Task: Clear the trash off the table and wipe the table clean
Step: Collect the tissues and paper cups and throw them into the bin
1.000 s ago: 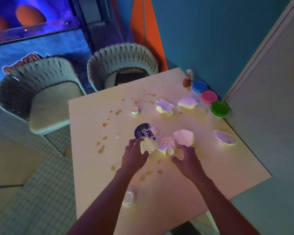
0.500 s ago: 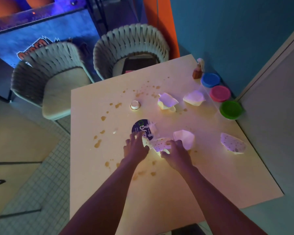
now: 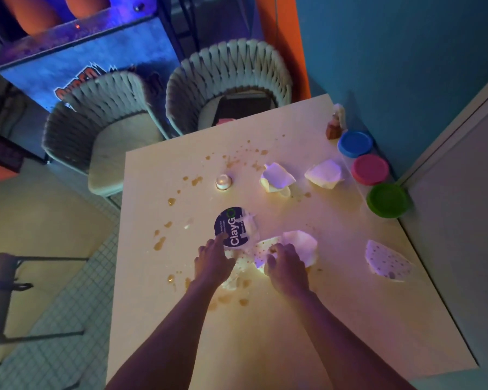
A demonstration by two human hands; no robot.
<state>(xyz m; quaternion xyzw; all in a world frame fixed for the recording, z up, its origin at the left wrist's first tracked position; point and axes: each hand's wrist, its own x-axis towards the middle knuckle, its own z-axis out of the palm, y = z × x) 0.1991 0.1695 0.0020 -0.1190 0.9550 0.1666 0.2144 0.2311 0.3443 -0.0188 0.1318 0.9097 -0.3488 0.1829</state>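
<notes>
Crumpled paper trash lies on the cream table (image 3: 307, 319), which is spotted with brown stains (image 3: 159, 243). My left hand (image 3: 213, 263) rests on spotted paper scraps (image 3: 238, 273), its fingertips touching the round dark ClayGo sticker (image 3: 231, 228). My right hand (image 3: 285, 263) has curled fingers on a spotted paper piece (image 3: 262, 250) beside a white crumpled paper (image 3: 303, 244). More paper pieces lie at the far middle (image 3: 276, 178), far right (image 3: 324, 174) and right (image 3: 386, 261). A small white cap (image 3: 223, 182) stands farther back.
Blue (image 3: 355, 143), pink (image 3: 370, 168) and green (image 3: 388, 200) lidded tubs line the table's right edge by the teal wall, with a small brown bottle (image 3: 334, 128) behind them. Two woven chairs (image 3: 228, 80) (image 3: 102, 128) stand at the far side. Tiled floor lies left.
Both hands have slid forward over the spotted scraps and drawn them together. My left fingertips now reach the sticker, and the right hand is over the spotted piece. The camera has shifted.
</notes>
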